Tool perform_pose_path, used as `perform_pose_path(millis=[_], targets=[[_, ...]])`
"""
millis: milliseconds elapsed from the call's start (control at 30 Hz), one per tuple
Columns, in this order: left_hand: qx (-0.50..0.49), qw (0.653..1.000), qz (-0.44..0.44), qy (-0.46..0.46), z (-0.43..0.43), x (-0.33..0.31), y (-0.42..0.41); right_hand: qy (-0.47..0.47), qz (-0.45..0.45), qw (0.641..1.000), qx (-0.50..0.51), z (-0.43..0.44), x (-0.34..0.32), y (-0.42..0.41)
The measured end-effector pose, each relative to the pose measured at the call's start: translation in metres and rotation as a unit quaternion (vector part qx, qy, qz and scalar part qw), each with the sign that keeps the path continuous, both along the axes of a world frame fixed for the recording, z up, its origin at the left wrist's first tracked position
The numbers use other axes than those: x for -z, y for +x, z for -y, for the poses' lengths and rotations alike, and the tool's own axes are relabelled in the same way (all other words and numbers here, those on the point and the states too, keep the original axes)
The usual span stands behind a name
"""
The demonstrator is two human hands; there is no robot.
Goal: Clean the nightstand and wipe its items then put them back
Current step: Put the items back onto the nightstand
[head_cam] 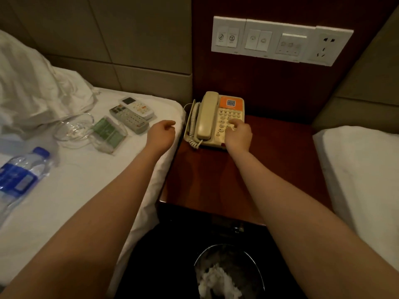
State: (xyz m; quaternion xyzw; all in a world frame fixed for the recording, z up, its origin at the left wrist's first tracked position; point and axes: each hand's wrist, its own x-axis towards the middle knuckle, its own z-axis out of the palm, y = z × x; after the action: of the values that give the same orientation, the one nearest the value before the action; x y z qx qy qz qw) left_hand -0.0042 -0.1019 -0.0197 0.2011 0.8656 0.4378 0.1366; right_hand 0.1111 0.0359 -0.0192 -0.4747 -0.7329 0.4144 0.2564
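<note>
Both bare arms are reaching forward, well apart. The left hand (161,134) is hanging loosely curled, holding nothing. The right hand (238,135) is lying palm down, fingertips pressing downward.

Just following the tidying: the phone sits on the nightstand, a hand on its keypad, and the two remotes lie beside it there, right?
Not quite. In the head view the two remotes lie on the bed left of the nightstand. The phone does sit on the nightstand, with the right hand on its keypad.

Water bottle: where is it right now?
In the head view, the water bottle lies on the left bed, at the picture's left edge, near the glass ashtray.
</note>
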Motion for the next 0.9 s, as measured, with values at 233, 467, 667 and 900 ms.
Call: perform_pose_path(millis=[233, 467, 667, 900], targets=[[-0.099, 0.992, 0.043, 0.064, 0.081, -0.026, 0.019, -0.060, -0.056, 0.985, -0.151, 0.097, -0.028, -0.022], [-0.201, 0.978, 0.008, 0.062, 0.176, -0.042, 0.037, -0.111, -0.064, 0.960, -0.251, 0.196, -0.047, -0.024], [-0.283, 0.958, -0.019, 0.039, 0.267, -0.051, 0.045, -0.141, -0.054, 0.923, -0.353, 0.277, -0.056, -0.024], [-0.359, 0.933, -0.016, 0.014, 0.333, -0.054, 0.074, -0.151, 0.025, 0.869, -0.470, 0.348, -0.058, -0.018]])
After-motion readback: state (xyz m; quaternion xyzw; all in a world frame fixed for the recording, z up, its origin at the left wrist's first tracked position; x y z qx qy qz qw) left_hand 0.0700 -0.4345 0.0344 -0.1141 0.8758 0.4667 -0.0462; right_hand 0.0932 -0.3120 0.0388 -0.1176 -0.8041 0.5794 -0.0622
